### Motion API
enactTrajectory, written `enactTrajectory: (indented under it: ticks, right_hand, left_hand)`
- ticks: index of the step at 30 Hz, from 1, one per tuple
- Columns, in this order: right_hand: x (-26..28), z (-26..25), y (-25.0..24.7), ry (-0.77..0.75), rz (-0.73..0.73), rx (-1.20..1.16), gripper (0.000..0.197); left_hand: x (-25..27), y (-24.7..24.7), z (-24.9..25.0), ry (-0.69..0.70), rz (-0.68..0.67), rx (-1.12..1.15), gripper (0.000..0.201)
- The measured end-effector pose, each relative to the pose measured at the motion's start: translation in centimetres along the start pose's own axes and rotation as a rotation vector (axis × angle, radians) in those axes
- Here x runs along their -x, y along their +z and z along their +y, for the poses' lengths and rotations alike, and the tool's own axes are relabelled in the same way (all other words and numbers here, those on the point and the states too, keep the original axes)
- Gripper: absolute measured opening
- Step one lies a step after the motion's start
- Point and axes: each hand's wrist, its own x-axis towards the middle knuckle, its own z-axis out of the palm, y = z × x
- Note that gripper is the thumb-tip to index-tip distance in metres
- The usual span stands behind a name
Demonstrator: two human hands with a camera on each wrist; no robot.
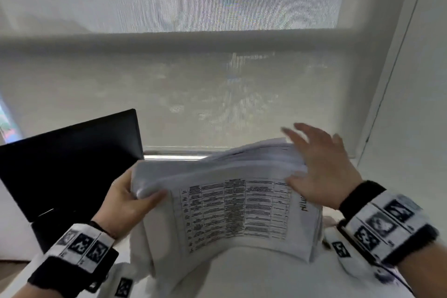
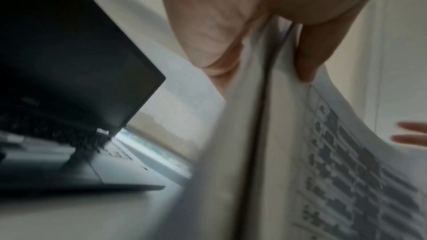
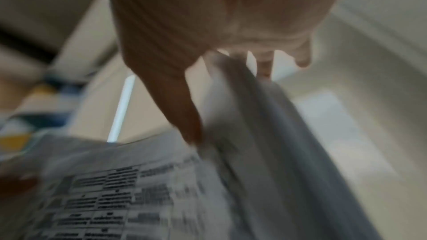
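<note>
Open black laptop (image 1: pixel 72 164) at left on pale worktop (image 2: pixel 92 213), screen dark and tilted back, keyboard (image 2: pixel 57 130) blurred. Behind it, pale roller blind (image 1: pixel 217 92) drawn down low, thin strip of daylight (image 1: pixel 174 157) under its bottom rail. White wall (image 1: pixel 411 104) at right. Blurred blue and yellow shapes (image 3: pixel 34 98) at far left of right wrist view, too smeared to name.

The stack of papers (image 1: pixel 232 201) sits in the lower middle of the frame, with the left grip (image 1: pixel 123 203) at its left edge and the right grip (image 1: pixel 321 167) at its right. A laptop (image 1: pixel 67 164) stands on the table (image 2: pixel 69 213) at the left, and a blind (image 1: pixel 217 92) hangs behind across the top.
</note>
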Motion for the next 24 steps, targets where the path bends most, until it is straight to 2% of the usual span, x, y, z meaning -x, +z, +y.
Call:
enactTrajectory:
  ticks: [1,2,5,7,10,13,15,18,19,20,22,23,24]
  right_hand:
    - [-0.9,-1.0,-0.4,-0.054,-0.074,0.182,0.101]
    - [-1.8,-2.3,-0.6,-0.098,-0.134,0.266,0.103]
    - [-4.0,-4.7,0.5,-0.214,-0.299,0.253,0.107]
    - [-4.8,-5.1,1.7,-0.238,-0.412,0.243,0.109]
    - [-5.7,-4.7,2.3,-0.212,-0.379,0.19,0.115]
    - [-6.6,-4.6,2.2,-0.236,-0.489,0.221,0.117]
    - [-7.1,-5.0,2.2,-0.244,-0.476,0.181,0.121]
    - [-7.4,-7.6,2.2,-0.352,-0.5,0.118,0.12]
    - [-7.3,-8.8,2.5,-0.384,-0.524,0.115,0.114]
    - [-7.1,-9.9,3.0,-0.402,-0.508,0.121,0.1]
    - [-6.9,-11.2,3.6,-0.414,-0.396,0.11,0.054]
    - [-6.7,-11.5,3.6,-0.414,-0.349,0.09,0.039]
    - [-6.5,-11.7,3.4,-0.409,-0.331,0.067,0.03]
  left_hand:
    - [0.0,-0.1,-0.2,-0.004,0.003,0.004,0.041]
    - [0.1,-0.1,-0.1,-0.011,0.002,0.018,0.042]
    - [0.3,-0.5,-0.6,-0.03,-0.01,0.072,0.049]
    - [0.5,-0.7,-0.7,-0.055,-0.017,0.094,0.049]
    - [0.4,-0.6,-0.4,-0.074,-0.064,0.099,0.049]
    - [0.3,-0.7,-0.4,-0.08,-0.085,0.141,0.039]
    - [0.2,-0.7,-0.5,-0.103,-0.103,0.168,0.041]
    - [0.5,-0.9,-1.3,-0.171,-0.102,0.222,0.033]
    - [0.6,-1.2,-1.7,-0.183,-0.111,0.234,0.032]
    - [0.8,-1.5,-2.4,-0.19,-0.125,0.219,0.049]
    - [1.0,-2.0,-3.1,-0.196,-0.107,0.139,0.087]
    - [1.1,-2.0,-3.0,-0.191,-0.073,0.093,0.091]
    - [1.3,-2.0,-2.9,-0.182,-0.053,0.059,0.088]
